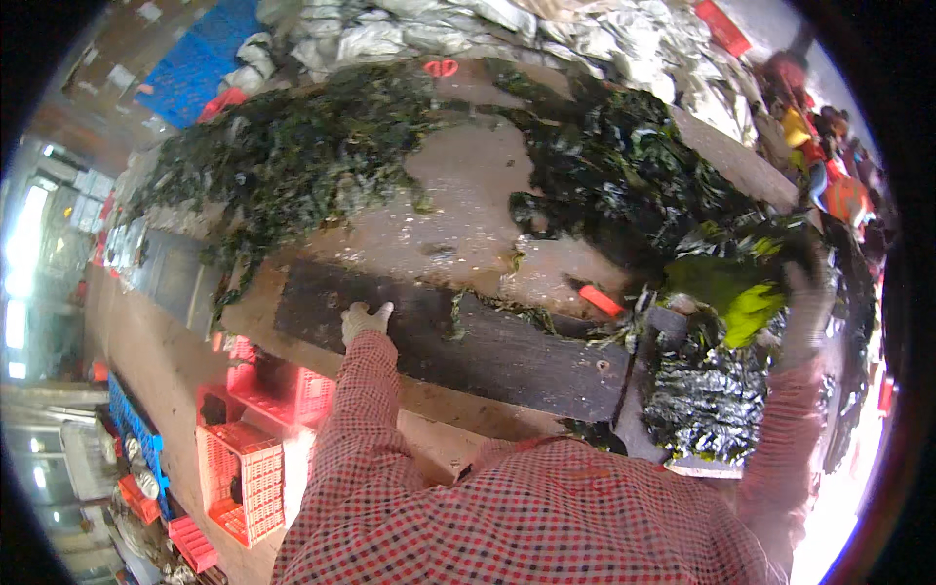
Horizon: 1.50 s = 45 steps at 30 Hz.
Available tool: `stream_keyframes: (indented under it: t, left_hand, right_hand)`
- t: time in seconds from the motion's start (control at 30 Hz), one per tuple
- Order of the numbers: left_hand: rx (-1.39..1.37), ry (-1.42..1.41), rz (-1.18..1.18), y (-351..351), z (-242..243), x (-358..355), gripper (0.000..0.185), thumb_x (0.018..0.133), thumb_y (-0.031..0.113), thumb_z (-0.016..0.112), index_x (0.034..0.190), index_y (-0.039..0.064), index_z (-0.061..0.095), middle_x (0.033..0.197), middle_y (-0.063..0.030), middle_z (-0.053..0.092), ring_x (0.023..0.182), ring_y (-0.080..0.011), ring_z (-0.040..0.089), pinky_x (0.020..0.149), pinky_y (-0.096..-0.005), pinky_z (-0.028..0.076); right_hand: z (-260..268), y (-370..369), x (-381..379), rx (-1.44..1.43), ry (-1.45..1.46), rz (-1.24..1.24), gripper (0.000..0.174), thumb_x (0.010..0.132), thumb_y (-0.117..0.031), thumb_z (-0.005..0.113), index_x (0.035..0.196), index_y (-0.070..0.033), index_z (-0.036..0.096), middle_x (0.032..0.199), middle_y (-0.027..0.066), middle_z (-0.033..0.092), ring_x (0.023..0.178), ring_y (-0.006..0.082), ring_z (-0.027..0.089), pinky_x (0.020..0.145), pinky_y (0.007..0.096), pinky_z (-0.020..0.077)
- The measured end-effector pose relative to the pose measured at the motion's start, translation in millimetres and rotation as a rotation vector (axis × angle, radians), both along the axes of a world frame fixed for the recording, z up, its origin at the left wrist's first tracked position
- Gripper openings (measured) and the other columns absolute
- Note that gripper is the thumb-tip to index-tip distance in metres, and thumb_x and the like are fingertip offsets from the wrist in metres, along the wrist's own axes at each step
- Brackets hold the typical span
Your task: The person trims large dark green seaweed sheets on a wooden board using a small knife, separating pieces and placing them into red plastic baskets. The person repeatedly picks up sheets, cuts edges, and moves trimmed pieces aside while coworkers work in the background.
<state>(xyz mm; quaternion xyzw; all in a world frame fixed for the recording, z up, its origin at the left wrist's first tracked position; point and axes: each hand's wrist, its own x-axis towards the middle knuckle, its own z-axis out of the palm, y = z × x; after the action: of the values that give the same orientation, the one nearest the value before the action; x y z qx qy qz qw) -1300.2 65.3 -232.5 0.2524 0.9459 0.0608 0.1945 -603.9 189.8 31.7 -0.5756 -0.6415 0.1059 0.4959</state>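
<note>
My left hand (368,319), in a pale glove, is over the dark board (468,336) in front of me. Its thumb and fingers are apart, and nothing shows in them. On the far right, my right hand (808,300) is blurred by motion beside a bright green seaweed blade (753,311); whether it grips the blade is unclear. Below that blade lies a stack of dark, glossy seaweed (706,402). A knife with an orange handle (601,300) lies past the board's far edge, near its right end.
Heaps of dark green seaweed cover the table's far left (292,153) and far right (629,168). White sacks (439,33) are piled behind. Red plastic crates (245,468) stand at lower left, near a blue pallet (139,439). Several people (841,168) are at the upper right.
</note>
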Motion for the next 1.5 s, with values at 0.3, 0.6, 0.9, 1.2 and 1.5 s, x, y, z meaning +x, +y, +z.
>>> stream_keyframes:
  t: [0.3, 0.6, 0.9, 1.2, 1.5]
  left_hand:
    - [0.478, -0.741, -0.449, 79, 16, 113, 0.081, 0.075, 0.009, 0.087, 0.146, 0.004, 0.048, 0.135, -0.0147, 0.064, 0.123, -0.0272, 0.063, 0.101, -0.0444, 0.053]
    - [0.795, -0.303, -1.413, 130, 104, 445, 0.106, 0.08, 0.042, 0.083, 0.156, -0.002, 0.024, 0.159, -0.0239, 0.033, 0.142, -0.043, 0.04, 0.12, -0.0527, 0.034]
    - [0.224, -0.668, -1.734, 45, 13, 528, 0.085, 0.071, 0.04, 0.088, 0.135, 0.002, 0.049, 0.123, -0.0176, 0.057, 0.111, -0.033, 0.057, 0.099, -0.0431, 0.042]
    - [-0.408, -0.819, -1.758, -119, -38, 533, 0.054, 0.083, 0.045, 0.08, 0.119, 0.005, 0.072, 0.098, -0.014, 0.076, 0.085, -0.0255, 0.071, 0.077, -0.0383, 0.051]
    - [-0.25, -0.724, -1.402, -124, 148, 677, 0.057, 0.08, 0.03, 0.087, 0.129, 0.008, 0.067, 0.104, -0.0146, 0.077, 0.094, -0.0246, 0.075, 0.089, -0.0356, 0.058]
  right_hand:
    - [-20, -72, -48, -0.261, 0.126, 0.058, 0.053, 0.086, 0.006, 0.067, 0.138, 0.002, 0.059, 0.129, 0.0086, 0.066, 0.119, 0.0161, 0.06, 0.102, 0.0307, 0.0488]
    - [178, -125, -41, 0.384, 0.148, 0.026, 0.046, 0.088, 0.001, 0.057, 0.134, 0.004, 0.06, 0.129, 0.0132, 0.066, 0.118, 0.0237, 0.063, 0.106, 0.0375, 0.0483]
    - [243, -234, 147, 0.421, -0.14, -0.284, 0.044, 0.091, -0.008, 0.055, 0.133, 0.004, 0.059, 0.128, 0.0152, 0.064, 0.117, 0.0261, 0.062, 0.103, 0.0378, 0.0484]
    - [220, -344, 397, 0.417, 0.283, -0.358, 0.047, 0.086, -0.01, 0.053, 0.131, 0.003, 0.059, 0.12, 0.0123, 0.066, 0.107, 0.0231, 0.064, 0.096, 0.0363, 0.0511]
    - [154, -424, 400, -0.117, 0.432, -0.154, 0.054, 0.078, -0.005, 0.056, 0.132, 0.001, 0.06, 0.114, 0.0105, 0.067, 0.104, 0.0196, 0.063, 0.093, 0.0348, 0.0517]
